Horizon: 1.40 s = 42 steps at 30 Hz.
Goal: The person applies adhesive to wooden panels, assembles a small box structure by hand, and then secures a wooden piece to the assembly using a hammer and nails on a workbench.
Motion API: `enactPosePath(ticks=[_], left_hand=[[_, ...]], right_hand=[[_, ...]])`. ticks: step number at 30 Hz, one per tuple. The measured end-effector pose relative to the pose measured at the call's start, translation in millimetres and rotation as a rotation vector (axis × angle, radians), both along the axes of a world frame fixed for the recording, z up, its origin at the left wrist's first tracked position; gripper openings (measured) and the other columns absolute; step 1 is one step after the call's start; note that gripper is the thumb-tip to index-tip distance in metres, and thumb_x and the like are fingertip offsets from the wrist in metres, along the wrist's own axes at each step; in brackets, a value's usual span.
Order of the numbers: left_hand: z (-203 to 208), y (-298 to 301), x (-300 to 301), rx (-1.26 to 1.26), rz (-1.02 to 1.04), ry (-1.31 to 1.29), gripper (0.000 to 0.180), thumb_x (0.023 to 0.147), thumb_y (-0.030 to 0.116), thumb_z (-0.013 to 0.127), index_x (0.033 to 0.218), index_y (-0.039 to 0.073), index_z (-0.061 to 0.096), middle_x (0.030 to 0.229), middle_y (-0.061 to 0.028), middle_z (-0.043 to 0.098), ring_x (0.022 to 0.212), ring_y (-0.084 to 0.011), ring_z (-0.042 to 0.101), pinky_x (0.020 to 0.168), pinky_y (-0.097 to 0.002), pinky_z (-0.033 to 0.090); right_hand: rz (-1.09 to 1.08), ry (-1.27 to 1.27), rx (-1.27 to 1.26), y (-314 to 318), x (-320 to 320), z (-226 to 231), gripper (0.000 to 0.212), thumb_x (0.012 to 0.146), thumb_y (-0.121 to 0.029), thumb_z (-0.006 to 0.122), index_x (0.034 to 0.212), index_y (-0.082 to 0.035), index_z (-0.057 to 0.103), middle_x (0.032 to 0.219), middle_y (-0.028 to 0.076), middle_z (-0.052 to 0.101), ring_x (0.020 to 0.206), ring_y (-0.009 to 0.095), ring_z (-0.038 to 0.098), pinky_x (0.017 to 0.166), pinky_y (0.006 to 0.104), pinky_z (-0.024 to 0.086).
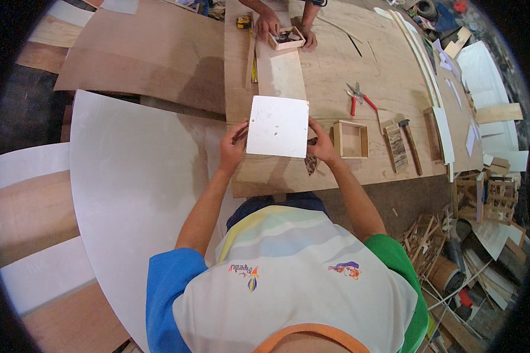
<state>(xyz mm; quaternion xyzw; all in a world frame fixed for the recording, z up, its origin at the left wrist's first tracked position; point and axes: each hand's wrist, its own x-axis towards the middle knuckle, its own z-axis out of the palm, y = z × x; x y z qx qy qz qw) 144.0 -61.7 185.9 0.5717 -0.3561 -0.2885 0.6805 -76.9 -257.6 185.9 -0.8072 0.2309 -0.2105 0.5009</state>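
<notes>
Here, flat white square board (277,141): smooth-faced, marked with dark specks and scuffs, held over the near part of the pale plywood workbench (327,70).
Left hand (234,142): fingers closed on the board's left edge.
Right hand (322,146): gripping the right edge, just beside a mottled brown-and-black piece (311,166).
White short-sleeved shirt (300,294): pastel bands, one blue sleeve, one green, orange collar; small lettering (240,269) runs beside a colourful motif (252,279), a second motif (344,270) opposite.
Bench right: shallow square wooden box (338,141), rough streaked brown slab (396,147), wooden-handled hammer (413,147); beyond them, red-handled pliers (366,101).
Far end: a co-worker's hands (269,25) at a small rectangular wooden box (290,46), near a yellow-and-black tape measure (243,22).
</notes>
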Motion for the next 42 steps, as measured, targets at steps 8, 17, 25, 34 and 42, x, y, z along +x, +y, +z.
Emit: enactPosePath(ticks=[8, 17, 25, 34, 42], left_hand=[[-36, -15, 9, 0.144, 0.048, -0.045, 0.052, 0.084, -0.003, 0.059, 0.133, 0.008, 0.047, 0.129, -0.0079, 0.054, 0.116, -0.0193, 0.053, 0.091, -0.0331, 0.047], [-66, -46, 35, 0.220, -0.047, -0.084, 0.062, 0.084, 0.012, 0.066, 0.140, 0.011, 0.040, 0.134, -0.0077, 0.051, 0.122, -0.0214, 0.049, 0.098, -0.0390, 0.040], [-64, -29, 27, 0.293, -0.081, -0.164, 0.076, 0.074, 0.034, 0.077, 0.136, 0.008, 0.043, 0.133, -0.0096, 0.051, 0.124, -0.0247, 0.047, 0.101, -0.0429, 0.038], [-41, 1, 16, 0.296, -0.044, -0.169, 0.074, 0.071, 0.038, 0.080, 0.131, 0.007, 0.049, 0.128, -0.0109, 0.055, 0.120, -0.0261, 0.051, 0.098, -0.0407, 0.042], [-13, 14, -11, 0.096, 0.156, -0.082, 0.032, 0.084, 0.006, 0.065, 0.116, 0.004, 0.061, 0.114, -0.0094, 0.062, 0.103, -0.0174, 0.059, 0.084, -0.0324, 0.049]], right_hand=[[-0.040, 0.139, 0.116, -2, 14, 22, 0.084, 0.071, -0.005, 0.076, 0.143, -0.004, 0.032, 0.139, 0.015, 0.046, 0.127, 0.027, 0.045, 0.105, 0.0375, 0.038], [0.014, 0.117, 0.253, -24, 15, 0, 0.083, 0.073, -0.003, 0.074, 0.143, -0.005, 0.030, 0.137, 0.014, 0.047, 0.125, 0.027, 0.046, 0.100, 0.0378, 0.044], [-0.014, 0.142, 0.407, -23, 15, 22, 0.078, 0.074, 0.001, 0.071, 0.142, -0.004, 0.034, 0.137, 0.012, 0.048, 0.124, 0.022, 0.048, 0.104, 0.0363, 0.038], [0.021, 0.106, 0.355, -30, 5, 3, 0.074, 0.073, -0.003, 0.073, 0.139, -0.005, 0.041, 0.135, 0.014, 0.050, 0.123, 0.027, 0.049, 0.100, 0.0373, 0.042], [-0.105, 0.130, 0.263, -20, -20, 7, 0.056, 0.079, -0.011, 0.070, 0.130, 0.000, 0.049, 0.119, 0.016, 0.060, 0.103, 0.024, 0.061, 0.088, 0.0356, 0.049]])
